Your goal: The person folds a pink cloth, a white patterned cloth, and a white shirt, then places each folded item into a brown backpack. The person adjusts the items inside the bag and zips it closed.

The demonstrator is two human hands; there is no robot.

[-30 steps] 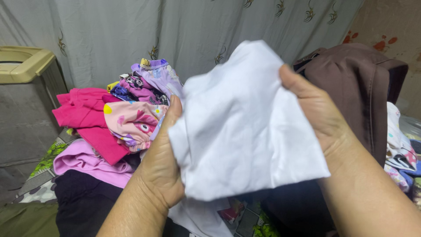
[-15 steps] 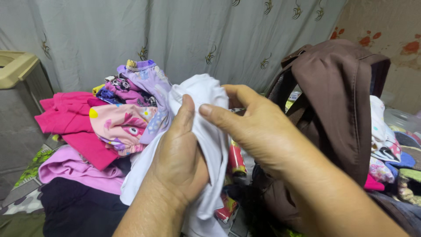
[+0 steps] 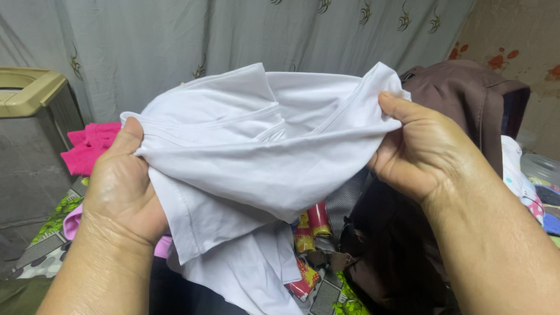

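A: Views?
B: One, head cam. Looks forward and slightly down from the person's own head, very close to both hands.
A: Facing?
B: Toward a grey curtain [image 3: 175,46] beyond the left hand [image 3: 119,189] and right hand [image 3: 423,151]. Forearms enter from the bottom edge.
A: Overlap?
B: Nothing shared, single view.
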